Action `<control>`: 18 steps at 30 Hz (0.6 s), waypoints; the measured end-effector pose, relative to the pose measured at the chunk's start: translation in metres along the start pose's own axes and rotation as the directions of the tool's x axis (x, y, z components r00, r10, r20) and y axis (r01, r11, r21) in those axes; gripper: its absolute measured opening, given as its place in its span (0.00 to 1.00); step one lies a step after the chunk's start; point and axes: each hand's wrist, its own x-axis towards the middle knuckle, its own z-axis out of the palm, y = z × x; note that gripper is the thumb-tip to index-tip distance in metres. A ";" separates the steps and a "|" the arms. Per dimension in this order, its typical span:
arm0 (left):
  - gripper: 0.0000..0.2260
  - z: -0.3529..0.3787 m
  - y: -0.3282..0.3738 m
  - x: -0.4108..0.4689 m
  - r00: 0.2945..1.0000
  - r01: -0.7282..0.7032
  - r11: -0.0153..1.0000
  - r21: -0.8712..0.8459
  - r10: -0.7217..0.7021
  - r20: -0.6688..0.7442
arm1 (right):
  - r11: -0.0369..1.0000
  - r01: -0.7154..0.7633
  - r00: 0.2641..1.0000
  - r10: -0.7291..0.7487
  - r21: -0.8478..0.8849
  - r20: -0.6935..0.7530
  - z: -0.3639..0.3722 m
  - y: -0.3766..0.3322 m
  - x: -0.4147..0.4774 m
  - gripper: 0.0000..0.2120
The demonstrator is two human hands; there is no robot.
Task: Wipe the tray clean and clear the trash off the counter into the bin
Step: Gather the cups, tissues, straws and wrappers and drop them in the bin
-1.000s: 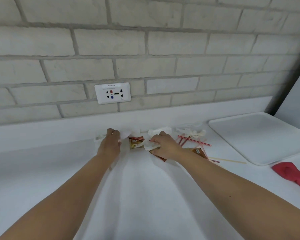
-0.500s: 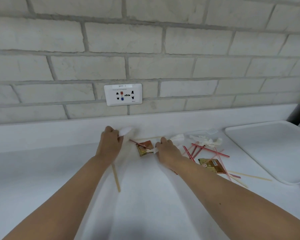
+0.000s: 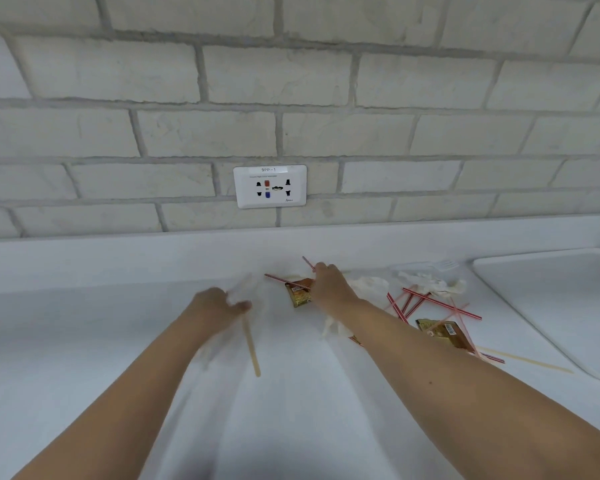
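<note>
Trash lies scattered on the white counter [image 3: 84,341]. My left hand [image 3: 215,306] is closed on a crumpled white wrapper and a wooden stir stick [image 3: 251,344] that hangs down toward me. My right hand [image 3: 329,285] pinches a red straw [image 3: 307,263] at the back of the counter, just above a brown sauce packet [image 3: 300,294]. Right of it lie crumpled white napkins [image 3: 369,284], several red straws [image 3: 430,303], a second brown packet [image 3: 444,332] and another wooden stick [image 3: 527,360]. The white tray [image 3: 551,292] sits at the far right.
A low white backsplash ledge [image 3: 118,258] runs along the brick wall, with a wall socket [image 3: 270,186] above it. A clear plastic fork [image 3: 433,265] lies by the napkins near the tray's corner. No bin is in view.
The view shifted left, so the tray and trash sit further right. My left hand drew back toward me with the wrapper and stick. My right hand reached forward and took a red straw.
</note>
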 end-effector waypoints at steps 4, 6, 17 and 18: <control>0.10 0.019 0.011 -0.010 0.999 0.030 0.998 0.054 -0.032 0.036 | 0.983 -0.153 0.988 0.154 -0.103 0.002 0.018 -0.004 0.008 0.27; 0.09 0.022 0.017 -0.012 1.000 0.018 0.998 0.058 -0.019 0.017 | 0.976 -0.190 0.982 0.190 -0.105 -0.016 0.021 -0.007 0.012 0.29; 0.04 0.044 0.019 -0.008 0.991 -0.134 0.983 0.122 0.129 0.046 | 0.996 -0.084 0.996 0.085 -0.028 0.023 0.017 -0.003 0.004 0.15; 0.04 0.046 0.019 -0.007 0.990 -0.140 0.980 0.143 0.137 0.028 | 0.998 -0.050 0.998 0.051 -0.035 0.030 0.016 -0.002 0.000 0.15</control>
